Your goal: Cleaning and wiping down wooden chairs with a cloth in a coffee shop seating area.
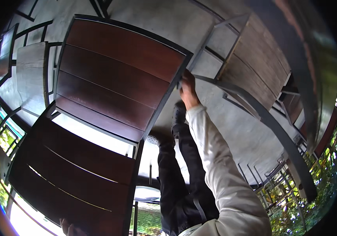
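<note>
A chair with a black metal frame fills the left and middle of the view. Its seat point(115, 67) is made of reddish-brown wooden slats, and its darker slatted backrest point(77, 174) leans towards me with light through the gaps. My right hand point(188, 87), in a white sleeve, is curled against the side rail point(164, 103) of the seat. A small dark grey thing point(179, 85) shows at its fingers, too little of it to name. Only some fingers of my left hand point(67, 227) appear at the bottom edge, bent over the top of the backrest; the rest is out of view.
Right of the chair stands a weathered wooden seat point(254, 56), with a curved dark metal bar point(270, 124) crossing near it. Another chair with a grey wooden panel point(31, 75) is at the left. My feet in perforated clogs point(178, 113) stand on the concrete floor point(224, 126).
</note>
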`<state>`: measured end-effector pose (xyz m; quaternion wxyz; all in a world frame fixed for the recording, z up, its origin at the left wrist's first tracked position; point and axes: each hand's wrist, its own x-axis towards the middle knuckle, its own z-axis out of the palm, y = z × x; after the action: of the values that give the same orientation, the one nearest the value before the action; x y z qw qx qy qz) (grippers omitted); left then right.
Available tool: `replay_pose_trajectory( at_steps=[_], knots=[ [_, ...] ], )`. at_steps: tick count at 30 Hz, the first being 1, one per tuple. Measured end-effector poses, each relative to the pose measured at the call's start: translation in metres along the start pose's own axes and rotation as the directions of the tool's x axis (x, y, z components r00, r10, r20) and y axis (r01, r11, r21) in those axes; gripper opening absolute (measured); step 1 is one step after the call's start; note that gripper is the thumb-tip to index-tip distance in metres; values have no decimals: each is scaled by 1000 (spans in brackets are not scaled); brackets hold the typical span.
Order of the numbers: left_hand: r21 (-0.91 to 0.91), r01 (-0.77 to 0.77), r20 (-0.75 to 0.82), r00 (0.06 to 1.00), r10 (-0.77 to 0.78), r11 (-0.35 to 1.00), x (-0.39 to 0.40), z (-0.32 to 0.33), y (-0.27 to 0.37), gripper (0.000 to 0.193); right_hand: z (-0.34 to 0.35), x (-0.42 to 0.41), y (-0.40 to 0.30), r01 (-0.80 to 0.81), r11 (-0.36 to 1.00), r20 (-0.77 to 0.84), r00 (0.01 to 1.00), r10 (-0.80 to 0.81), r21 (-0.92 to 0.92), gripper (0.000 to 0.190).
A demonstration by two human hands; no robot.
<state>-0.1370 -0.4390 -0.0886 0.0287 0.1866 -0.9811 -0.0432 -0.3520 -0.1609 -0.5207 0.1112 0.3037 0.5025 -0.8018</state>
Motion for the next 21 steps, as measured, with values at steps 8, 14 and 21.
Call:
replay_pose_trajectory(
  at_steps=[8, 14, 21],
  knots=[
    [-222, 184, -147, 965, -220, 957, -7, 5, 5, 42, 35, -38, -72, 478, 743, 30, 849, -527, -470, 53],
    [31, 270, -121, 957, -264, 962, -20, -2, -2, 26, 66, -39, -76, 723, -67, 688, 618, -381, -687, 57],
    [-263, 424, -216, 850, -481, 867, -12, 2, 6, 28, 99, -28, -67, 533, -294, 609, 697, -378, -793, 55]
  ],
)
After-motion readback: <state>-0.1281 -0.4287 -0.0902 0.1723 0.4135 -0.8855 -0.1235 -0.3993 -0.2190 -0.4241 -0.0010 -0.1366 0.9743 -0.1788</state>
